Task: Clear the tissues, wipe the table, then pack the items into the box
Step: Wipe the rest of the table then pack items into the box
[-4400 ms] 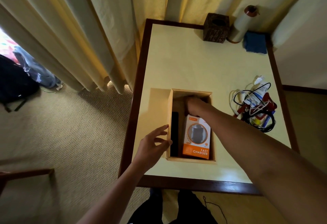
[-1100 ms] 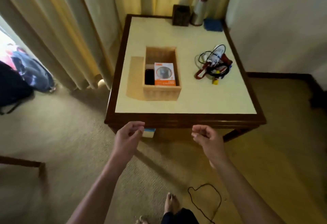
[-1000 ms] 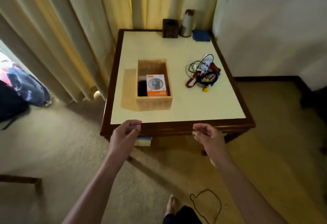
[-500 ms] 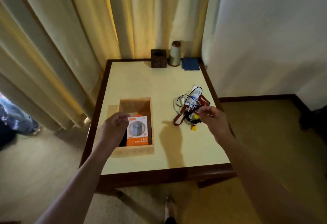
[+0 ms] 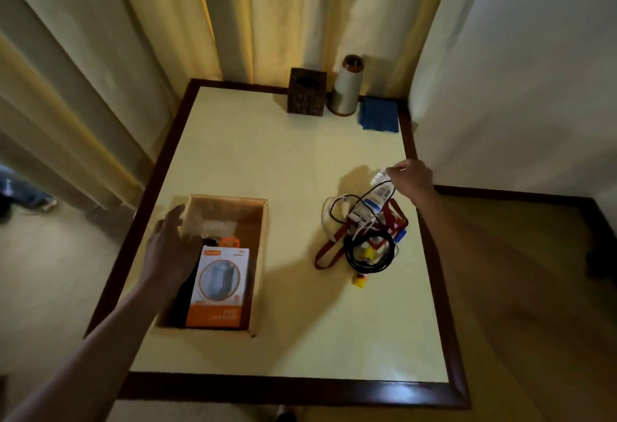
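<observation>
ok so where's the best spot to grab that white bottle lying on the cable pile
Take the white bottle by its cap end, coming from the far right, beside the right hand. That end juts clear of the pile; a black cable loops over its body, so slide it out lengthwise.

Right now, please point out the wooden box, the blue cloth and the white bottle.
wooden box (image 5: 227, 213), head view, far inner wall.
blue cloth (image 5: 379, 114), head view, its middle.
white bottle (image 5: 376, 196), head view, its label.
</observation>
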The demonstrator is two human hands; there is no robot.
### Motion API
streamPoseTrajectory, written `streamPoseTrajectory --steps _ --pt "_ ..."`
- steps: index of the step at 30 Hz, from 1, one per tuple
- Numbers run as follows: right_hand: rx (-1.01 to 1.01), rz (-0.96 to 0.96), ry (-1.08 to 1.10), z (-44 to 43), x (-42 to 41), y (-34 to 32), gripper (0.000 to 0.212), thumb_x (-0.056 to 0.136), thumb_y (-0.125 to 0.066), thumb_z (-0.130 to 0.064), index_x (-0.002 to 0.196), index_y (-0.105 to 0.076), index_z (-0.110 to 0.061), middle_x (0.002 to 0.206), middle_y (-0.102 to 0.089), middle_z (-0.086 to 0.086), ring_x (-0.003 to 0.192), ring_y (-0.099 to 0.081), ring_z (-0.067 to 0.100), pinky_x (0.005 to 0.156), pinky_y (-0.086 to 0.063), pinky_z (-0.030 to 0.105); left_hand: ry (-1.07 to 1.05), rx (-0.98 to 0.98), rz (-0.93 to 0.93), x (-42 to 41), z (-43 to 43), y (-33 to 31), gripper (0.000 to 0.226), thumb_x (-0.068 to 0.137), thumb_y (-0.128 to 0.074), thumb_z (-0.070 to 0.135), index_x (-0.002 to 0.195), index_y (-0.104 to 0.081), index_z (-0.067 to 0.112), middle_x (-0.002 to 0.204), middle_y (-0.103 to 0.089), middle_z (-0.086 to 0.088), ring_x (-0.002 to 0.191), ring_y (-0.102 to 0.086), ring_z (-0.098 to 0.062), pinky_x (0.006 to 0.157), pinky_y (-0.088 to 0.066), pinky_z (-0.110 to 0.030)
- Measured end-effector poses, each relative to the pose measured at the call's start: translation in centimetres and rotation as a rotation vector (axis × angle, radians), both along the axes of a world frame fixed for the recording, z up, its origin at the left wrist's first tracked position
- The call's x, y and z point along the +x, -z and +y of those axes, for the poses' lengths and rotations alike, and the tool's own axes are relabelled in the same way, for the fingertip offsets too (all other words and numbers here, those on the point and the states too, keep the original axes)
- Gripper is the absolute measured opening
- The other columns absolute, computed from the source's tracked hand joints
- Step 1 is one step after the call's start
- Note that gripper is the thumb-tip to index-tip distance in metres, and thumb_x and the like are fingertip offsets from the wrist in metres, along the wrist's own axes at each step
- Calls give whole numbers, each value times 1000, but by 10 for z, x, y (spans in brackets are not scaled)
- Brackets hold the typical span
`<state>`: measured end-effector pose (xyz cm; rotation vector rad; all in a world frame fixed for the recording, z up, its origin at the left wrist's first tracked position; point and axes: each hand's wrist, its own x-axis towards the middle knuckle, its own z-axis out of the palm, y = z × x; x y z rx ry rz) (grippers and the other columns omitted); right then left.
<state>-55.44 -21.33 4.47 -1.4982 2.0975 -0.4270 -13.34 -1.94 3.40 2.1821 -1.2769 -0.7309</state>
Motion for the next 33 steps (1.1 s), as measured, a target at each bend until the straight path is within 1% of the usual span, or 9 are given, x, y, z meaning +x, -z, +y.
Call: streamPoseTrajectory --steps 5,10,13,17,21,24,28,30,33 --pt "302 136 -56 -42 -3 26 68 94 -59 -56 133 -58 -1 121 -65 19 106 -65 34 88 -56 40 -6 26 -98 6 -6 9 49 102 -55 11 149 -54 25 131 -65 -17 103 -64 -29 74 -45 -34" --pt "370 233 -71 -45 6 39 52 95 -63 -46 125 -61 -4 111 -64 15 103 -66 32 92 -58 43 17 42 -108 10 -3 6 52 103 -53 7 150 -51 29 103 -68 -9 69 -56 -5 49 -39 -18" --pt "410 286 -115 -40 9 39 37 102 -53 -34 122 -63 -4 109 -63 16 104 -65 30 90 -55 39 1 53 -110 12 -3 8 53 104 -51 8 151 -50 33 99 -69 -6 67 -56 -7 53 -39 -22" --pt "311 205 -48 -43 5 37 46 86 -63 -46 106 -65 -5 93 -65 12 88 -63 30 80 -53 37 -23 12 -70 7 -1 7 51 103 -52 6 149 -54 28 77 -64 2 65 -59 -17 57 -43 -26" --pt "149 38 -92 -36 12 6 38 84 -73 -39 106 -66 -9 99 -63 3 98 -62 24 78 -47 34 -15 -18 -76 8 0 11 48 103 -51 6 147 -57 25 113 -73 -23 96 -68 -40 79 -46 -36" --pt "18 -37 -159 -16 20 -17 51 82 -82 -37 125 -63 -18 112 -62 -1 103 -58 18 83 -46 32 -16 -27 -53 8 0 11 48 103 -51 7 146 -59 26 122 -71 -21 99 -67 -33 80 -43 -32" --pt "-188 -68 -163 22 37 -52 46 81 -84 -29 122 -67 -19 119 -69 2 97 -59 14 69 -41 16 33 -42 -46 16 2 6 48 103 -54 6 146 -58 27 124 -72 -14 84 -60 -18 65 -40 -30" --pt "-279 -118 -110 50 53 -73 44 82 -84 -28 122 -67 -23 120 -69 1 99 -60 13 67 -36 7 58 -17 -22 25 2 2 48 102 -55 7 146 -59 27 129 -70 -10 87 -59 -13 68 -37 -26" --pt "-349 -253 -69 92 76 -95 42 84 -81 -29 123 -66 -27 124 -67 -5 108 -61 10 73 -40 7 73 42 89 34 -3 0 49 100 -58 11 145 -59 30 135 -68 -5 95 -62 -12 74 -39 -23"
